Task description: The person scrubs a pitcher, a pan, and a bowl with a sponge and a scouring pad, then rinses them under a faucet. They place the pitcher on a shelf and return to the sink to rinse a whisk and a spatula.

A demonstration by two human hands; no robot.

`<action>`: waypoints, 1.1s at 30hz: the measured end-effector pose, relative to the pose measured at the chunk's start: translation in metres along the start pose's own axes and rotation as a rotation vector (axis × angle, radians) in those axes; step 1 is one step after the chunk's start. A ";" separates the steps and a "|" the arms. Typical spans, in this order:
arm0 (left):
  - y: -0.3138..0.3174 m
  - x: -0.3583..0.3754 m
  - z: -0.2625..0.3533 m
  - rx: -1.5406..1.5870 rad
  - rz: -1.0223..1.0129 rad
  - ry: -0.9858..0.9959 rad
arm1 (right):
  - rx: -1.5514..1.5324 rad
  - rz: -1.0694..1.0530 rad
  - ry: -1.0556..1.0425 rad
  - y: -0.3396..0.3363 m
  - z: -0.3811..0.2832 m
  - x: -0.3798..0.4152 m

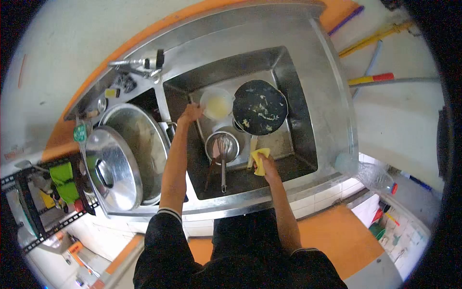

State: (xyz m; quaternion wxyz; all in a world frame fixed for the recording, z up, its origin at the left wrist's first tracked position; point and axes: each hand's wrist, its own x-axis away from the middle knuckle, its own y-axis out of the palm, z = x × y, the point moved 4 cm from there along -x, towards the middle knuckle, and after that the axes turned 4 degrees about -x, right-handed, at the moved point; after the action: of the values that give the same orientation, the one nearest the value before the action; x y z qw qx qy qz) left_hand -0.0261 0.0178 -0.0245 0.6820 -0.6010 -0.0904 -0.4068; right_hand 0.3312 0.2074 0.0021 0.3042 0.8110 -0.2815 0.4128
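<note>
In the sink basin [303, 139], my left hand [193, 113] is closed at the rim of a translucent bowl [217, 107] with pale yellowish content. My right hand [268, 166] is wrapped round a yellow sponge cloth [260, 160], low in the basin. Beyond it lies a black frying pan [260, 107] with pale food scraps stuck on its surface. A pale flat handle [253, 144] shows between the pan and the cloth. Left of my right hand, a metal bowl [208, 144] holds a whisk [223, 164], its handle sticking out towards me.
A large metal pot [156, 144] and its lid [115, 168] crowd the left side. Behind them are a faucet [154, 59], a steel scourer [126, 83] and a small yellow sponge [112, 92]. A clear plastic bottle [375, 176] lies at the right edge.
</note>
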 end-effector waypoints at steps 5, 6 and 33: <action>-0.017 0.013 0.085 0.161 0.034 0.154 | -0.139 -0.029 -0.048 0.002 -0.008 0.010; -0.021 0.018 0.104 0.105 -0.032 0.136 | -0.137 -0.029 -0.045 0.001 -0.012 0.014; -0.016 0.032 0.290 -0.476 -0.025 0.257 | -0.430 0.000 -0.157 -0.020 -0.017 0.041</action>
State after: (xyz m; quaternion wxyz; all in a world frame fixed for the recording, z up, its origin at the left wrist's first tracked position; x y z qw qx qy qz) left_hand 0.0898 0.2634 0.0823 0.5223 -0.6867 0.0878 -0.4979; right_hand 0.3575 0.2247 0.0400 0.4470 0.7573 -0.3860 0.2788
